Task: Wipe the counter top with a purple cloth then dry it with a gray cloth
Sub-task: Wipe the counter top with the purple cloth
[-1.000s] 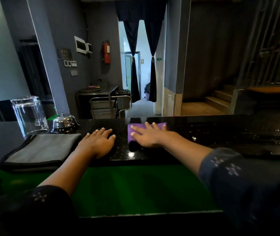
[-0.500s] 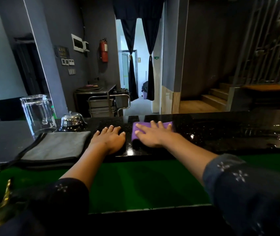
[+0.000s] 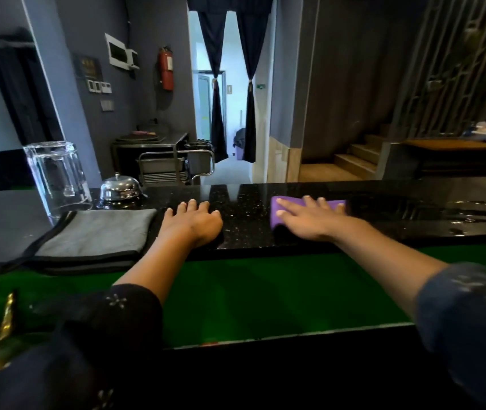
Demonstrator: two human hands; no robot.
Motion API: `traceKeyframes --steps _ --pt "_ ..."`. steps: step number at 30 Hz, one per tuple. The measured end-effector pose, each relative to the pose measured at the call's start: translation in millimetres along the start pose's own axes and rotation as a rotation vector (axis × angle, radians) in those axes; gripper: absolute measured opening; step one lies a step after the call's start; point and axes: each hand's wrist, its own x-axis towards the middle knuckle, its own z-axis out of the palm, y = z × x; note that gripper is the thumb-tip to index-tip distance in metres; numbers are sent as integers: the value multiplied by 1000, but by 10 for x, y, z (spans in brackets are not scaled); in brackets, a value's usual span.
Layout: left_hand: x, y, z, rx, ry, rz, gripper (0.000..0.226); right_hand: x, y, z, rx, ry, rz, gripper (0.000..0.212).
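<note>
So we're mid-way through the wet pass, I'd say. The right hand (image 3: 312, 218) lies flat, fingers spread, pressing the purple cloth (image 3: 278, 213) down on the black tabletop (image 3: 247, 229), roughly in the middle of its length and closer to the far edge. The stretch toward the right end looks shiny and streaky, so that part is probably wiped; the rest is hard to judge. Drying hasn't started: the gray cloth (image 3: 96, 232) sits folded near the left end, hanging over the near edge a bit, untouched. The left hand (image 3: 193, 224) rests open and flat just beside it, holding nothing. The purple cloth's long axis runs along the tabletop, left to right.
</note>
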Motion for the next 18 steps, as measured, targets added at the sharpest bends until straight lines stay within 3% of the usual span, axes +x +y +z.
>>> traceKeyframes --steps 4,8,13,18 --pt "-48 -40 -31 7 -21 21 59 -184 -463 17 11 -29 -119 56" --pt "-74 -40 -47 23 -19 40 60 -393 -109 69 15 -28 -240 54" --pt "-71 -19 -21 32 1 33 59 -248 618 -16 18 -13 -90 53" --pt "-3 -1 -8 15 5 4 58 109 610 -101 61 3 5 57"
